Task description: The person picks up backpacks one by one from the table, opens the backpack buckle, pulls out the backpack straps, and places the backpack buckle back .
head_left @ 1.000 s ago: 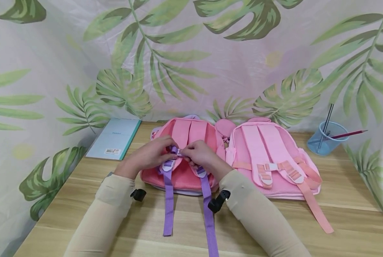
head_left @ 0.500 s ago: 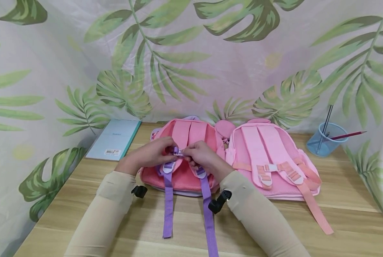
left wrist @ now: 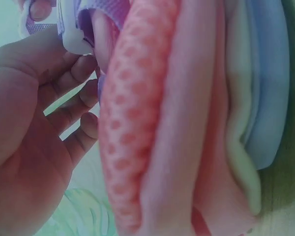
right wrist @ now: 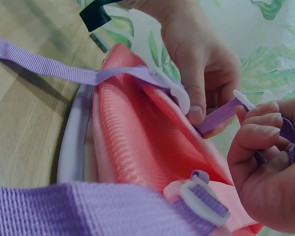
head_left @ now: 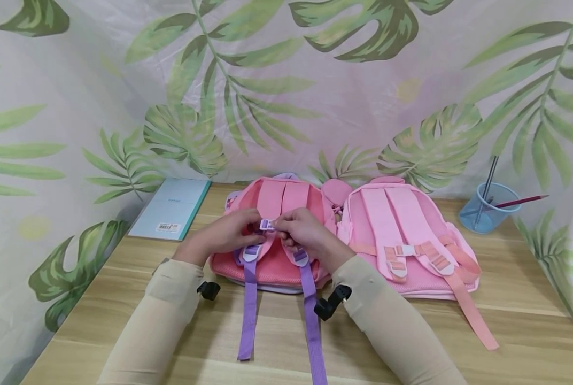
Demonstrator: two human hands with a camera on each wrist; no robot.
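Observation:
In the head view, both hands are over the left pink backpack [head_left: 262,272], which lies with its back panel and shoulder straps up. Between them is a white buckle [head_left: 267,224] on a purple chest strap [right wrist: 219,117]. My right hand [head_left: 303,230] pinches the buckle's right end, its other fingers curled in the right wrist view. My left hand [head_left: 231,232] holds the purple strap left of the buckle between thumb and finger; its remaining fingers hang loosely bent in the left wrist view. White strap adjusters [head_left: 252,251] sit just below the hands.
A second, lighter pink backpack [head_left: 411,230] lies to the right, its white buckle [head_left: 405,249] joined. A blue notebook [head_left: 171,208] is at the left; a blue mesh pen cup [head_left: 488,211] holds pencils at the right. Purple strap tails [head_left: 249,315] trail across the wooden table [head_left: 281,342].
The white buckle has turned to lie flatter and face up. My left fingers have shifted slightly back from it, and the left purple strap tail has swung a little left.

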